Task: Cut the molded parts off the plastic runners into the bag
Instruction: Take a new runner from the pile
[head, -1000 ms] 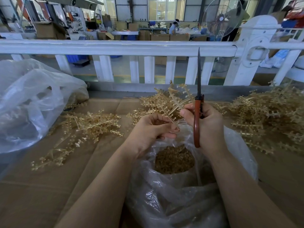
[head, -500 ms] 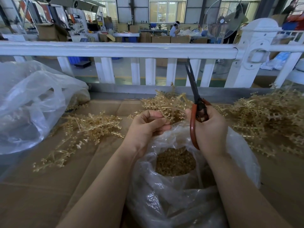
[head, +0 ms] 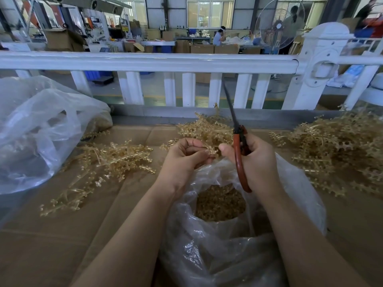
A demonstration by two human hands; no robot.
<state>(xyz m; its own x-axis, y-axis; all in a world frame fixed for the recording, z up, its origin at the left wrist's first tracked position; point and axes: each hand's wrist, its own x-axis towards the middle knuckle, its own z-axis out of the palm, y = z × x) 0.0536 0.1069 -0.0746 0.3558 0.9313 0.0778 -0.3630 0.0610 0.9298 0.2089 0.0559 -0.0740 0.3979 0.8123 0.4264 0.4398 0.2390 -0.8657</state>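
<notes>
Runner piece held over the open bag
My left hand (head: 184, 156) pinches a short gold plastic runner (head: 210, 149) above the clear bag (head: 207, 245), which holds a heap of cut parts (head: 219, 204); my right hand (head: 257, 160) grips red-handled scissors (head: 240, 154), blades closed, pointing up; runner piles (head: 339, 146) lie on the cardboard surface (head: 51, 245)

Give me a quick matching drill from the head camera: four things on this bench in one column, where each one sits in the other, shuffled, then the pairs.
Things:
1. scissors
2. open bag of cut parts
3. large runner pile
4. small runner piece

Places:
A. right end of the bench
B. gripped in the right hand
C. pinched in the left hand fingers
D. below both hands, in the middle

Pairs: 1-B, 2-D, 3-A, 4-C
</notes>
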